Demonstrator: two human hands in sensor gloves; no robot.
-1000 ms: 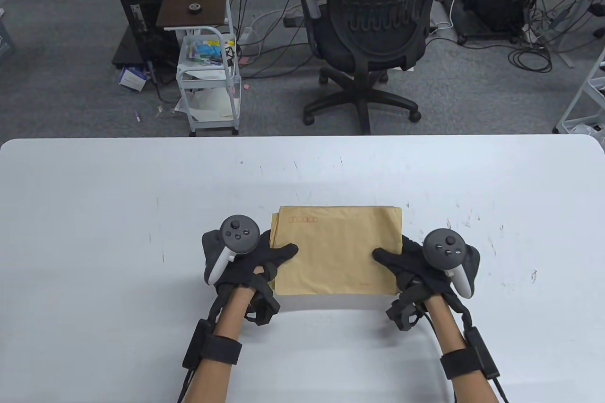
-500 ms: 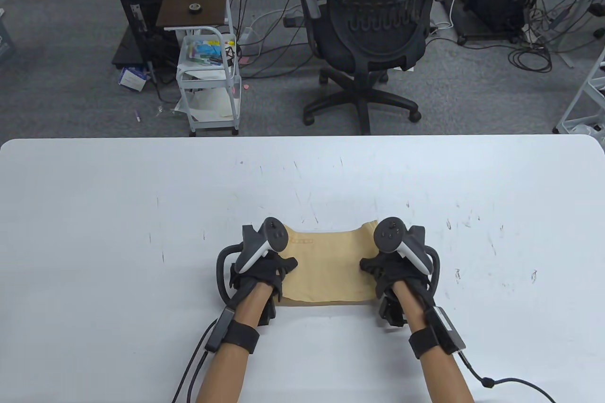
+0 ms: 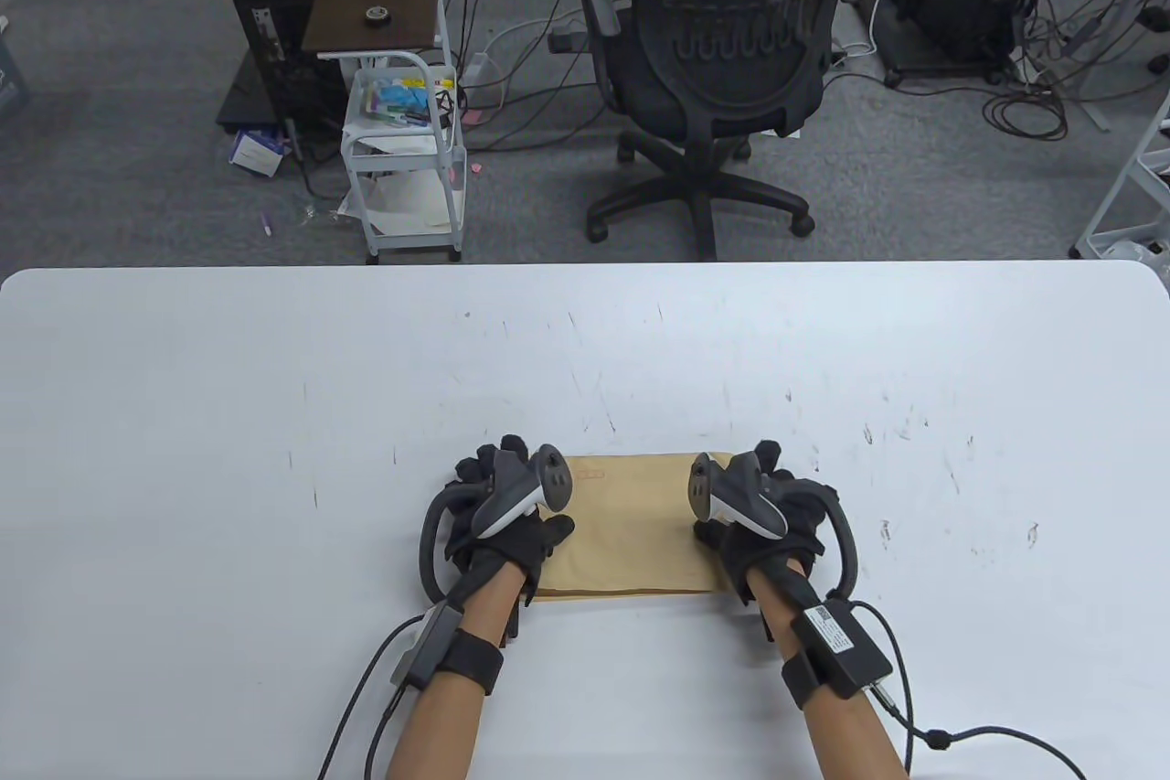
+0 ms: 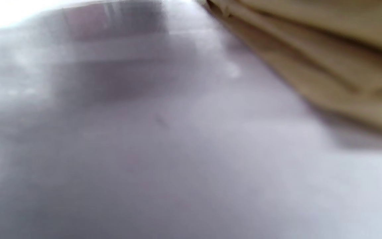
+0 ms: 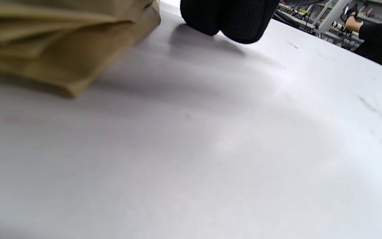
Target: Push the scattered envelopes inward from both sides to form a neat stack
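A stack of brown envelopes [image 3: 631, 528] lies near the table's front edge, between my two hands. My left hand [image 3: 512, 515] grips the stack's left side and my right hand [image 3: 749, 515] grips its right side, both turned with the trackers facing inward. The stack looks foreshortened, as if tilted up off the white table [image 3: 274, 414]. In the left wrist view the layered envelope edges [image 4: 310, 49] show at the top right, just above the table. In the right wrist view the stack's corner [image 5: 55, 43] shows at the top left, with my gloved fingertips [image 5: 230, 16] beside it.
The table carries only small scuff marks. Beyond its far edge stand an office chair [image 3: 731, 58] and a small white cart [image 3: 402, 149] on the floor. A glove cable [image 3: 987, 739] lies on the table by my right forearm.
My hands went from lying flat on the stack's sides to gripping it and turning inward. The stack bowed, then straightened, and now looks shorter and tilted.
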